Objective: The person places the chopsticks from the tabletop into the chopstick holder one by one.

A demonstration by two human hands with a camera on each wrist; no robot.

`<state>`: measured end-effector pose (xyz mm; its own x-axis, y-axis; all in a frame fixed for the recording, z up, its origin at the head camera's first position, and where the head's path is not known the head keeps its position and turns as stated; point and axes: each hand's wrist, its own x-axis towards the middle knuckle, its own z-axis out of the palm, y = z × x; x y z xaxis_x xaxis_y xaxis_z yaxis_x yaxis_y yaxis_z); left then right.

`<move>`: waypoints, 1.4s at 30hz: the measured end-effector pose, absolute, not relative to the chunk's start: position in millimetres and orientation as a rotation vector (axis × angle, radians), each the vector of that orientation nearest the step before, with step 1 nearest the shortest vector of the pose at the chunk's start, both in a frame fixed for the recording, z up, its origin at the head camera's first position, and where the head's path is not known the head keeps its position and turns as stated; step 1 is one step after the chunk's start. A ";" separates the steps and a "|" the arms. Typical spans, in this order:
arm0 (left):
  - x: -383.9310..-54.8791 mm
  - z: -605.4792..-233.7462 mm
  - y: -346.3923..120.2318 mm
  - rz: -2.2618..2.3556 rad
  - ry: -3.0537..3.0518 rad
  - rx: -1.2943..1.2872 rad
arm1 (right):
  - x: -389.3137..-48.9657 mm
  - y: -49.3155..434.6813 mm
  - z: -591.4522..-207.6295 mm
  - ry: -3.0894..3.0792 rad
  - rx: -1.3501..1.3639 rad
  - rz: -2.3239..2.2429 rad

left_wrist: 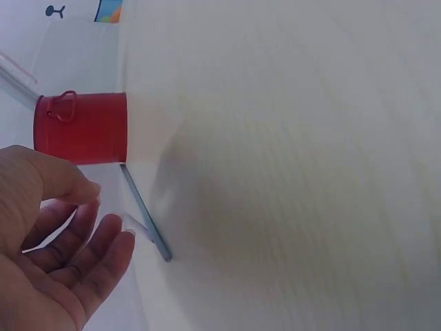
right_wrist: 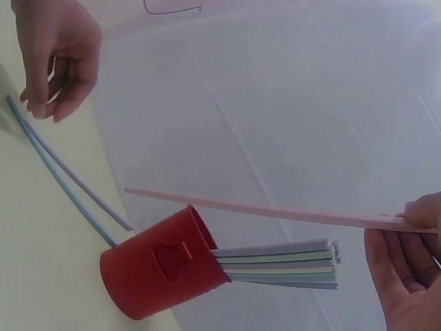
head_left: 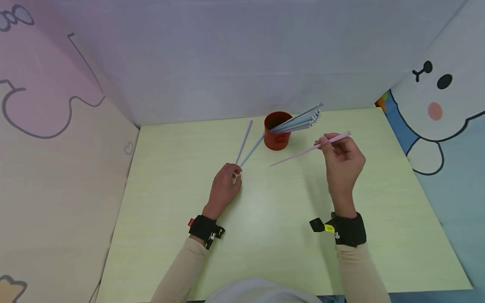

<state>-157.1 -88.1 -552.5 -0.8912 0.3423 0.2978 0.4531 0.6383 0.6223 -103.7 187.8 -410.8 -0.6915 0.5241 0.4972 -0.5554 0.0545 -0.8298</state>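
Observation:
My right hand (head_left: 342, 162) pinches a slim pink stick (right_wrist: 275, 212) near one end, raised above the table, its far end pointing left. Beside the lower ends of a purple stick (head_left: 244, 141) and a blue stick (head_left: 253, 150), both lying on the table, is my left hand (head_left: 226, 185). Its fingers are loosely bent, with a gap to the thumb and nothing between them in the left wrist view. A red metal cup (head_left: 275, 141) with a small handle (right_wrist: 180, 254) stands at the back. Several pastel sticks (head_left: 303, 121) lean out of it to the right.
The pale table (head_left: 265, 244) backs onto a light cloth wall (head_left: 227, 63). Cartoon-printed panels stand along the left (head_left: 57, 189) and right (head_left: 458, 168) sides. The blue stick's upper end reaches the cup's base.

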 end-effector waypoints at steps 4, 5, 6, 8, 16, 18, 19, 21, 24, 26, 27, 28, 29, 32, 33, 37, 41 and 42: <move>-164.5 -551.6 -95.9 -1.084 -2.729 -0.569 | -105.6 196.7 -398.8 -1.506 0.044 1.725; -166.1 -551.2 -97.7 -1.076 -2.738 -0.545 | -106.5 199.4 -396.3 -1.491 0.045 1.721; -167.5 -551.1 -99.3 -1.071 -2.746 -0.522 | -107.3 202.6 -394.1 -1.482 0.051 1.709; -170.0 -551.3 -102.4 -1.065 -2.760 -0.475 | -109.2 208.3 -389.6 -1.448 0.053 1.703; -178.2 -557.9 -110.7 -0.997 -2.854 -0.354 | -118.8 220.5 -362.5 -1.393 0.098 1.648; -181.1 -559.4 -111.1 -0.968 -2.871 -0.342 | -121.5 220.3 -353.9 -1.393 0.119 1.649; -182.6 -560.0 -111.0 -0.959 -2.875 -0.339 | -123.0 220.1 -349.5 -1.396 0.127 1.642; -185.7 -561.0 -110.0 -0.935 -2.885 -0.332 | -126.2 220.0 -340.9 -1.396 0.137 1.622; -189.7 -561.5 -107.1 -0.931 -2.899 -0.317 | -131.8 220.5 -329.8 -1.394 0.144 1.568; -191.3 -561.1 -104.8 -0.933 -2.912 -0.312 | -135.4 220.8 -324.8 -1.380 0.143 1.547; -191.9 -560.8 -103.5 -0.937 -2.919 -0.311 | -137.2 221.0 -323.0 -1.377 0.138 1.535; -192.3 -560.7 -102.1 -0.943 -2.924 -0.312 | -139.3 221.4 -321.9 -1.368 0.139 1.530; -192.5 -560.8 -100.6 -0.941 -2.930 -0.316 | -141.4 221.7 -321.3 -1.365 0.136 1.523; -192.9 -560.9 -96.2 -0.940 -2.942 -0.314 | -147.3 222.1 -322.2 -1.382 0.109 1.492; -193.1 -561.3 -94.8 -0.940 -2.946 -0.313 | -149.0 222.2 -323.2 -1.396 0.096 1.476; -194.2 -562.2 -88.6 -0.921 -2.963 -0.345 | -152.8 222.7 -329.8 -1.463 0.057 1.411; -196.1 -562.5 -83.0 -0.895 -2.971 -0.366 | -154.0 222.9 -337.0 -1.513 0.030 1.382; -196.4 -562.5 -82.1 -0.892 -2.969 -0.360 | -154.4 222.9 -338.6 -1.523 0.023 1.382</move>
